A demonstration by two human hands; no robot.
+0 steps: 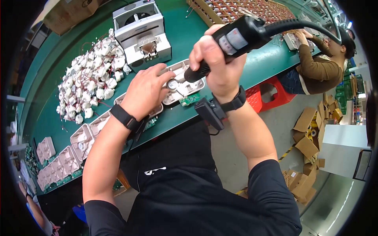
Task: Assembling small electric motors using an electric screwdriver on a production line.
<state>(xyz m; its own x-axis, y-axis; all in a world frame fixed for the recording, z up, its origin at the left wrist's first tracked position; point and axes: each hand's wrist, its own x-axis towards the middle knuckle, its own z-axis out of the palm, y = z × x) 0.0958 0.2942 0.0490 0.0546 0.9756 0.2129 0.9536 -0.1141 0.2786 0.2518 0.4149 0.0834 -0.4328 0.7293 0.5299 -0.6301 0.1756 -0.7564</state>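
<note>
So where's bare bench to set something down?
Green tabletop between the right hand and the co-worker; also between the machine and the divided box. Crowded: the near-edge housing row and the white parts pile.

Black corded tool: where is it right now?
In the head view, the black corded tool is above and right of centre, in the right hand, its tip over the pale housing near the left hand.

Black corded driver [239, 36] tilted, nose over open beige housing [184, 89].
</note>
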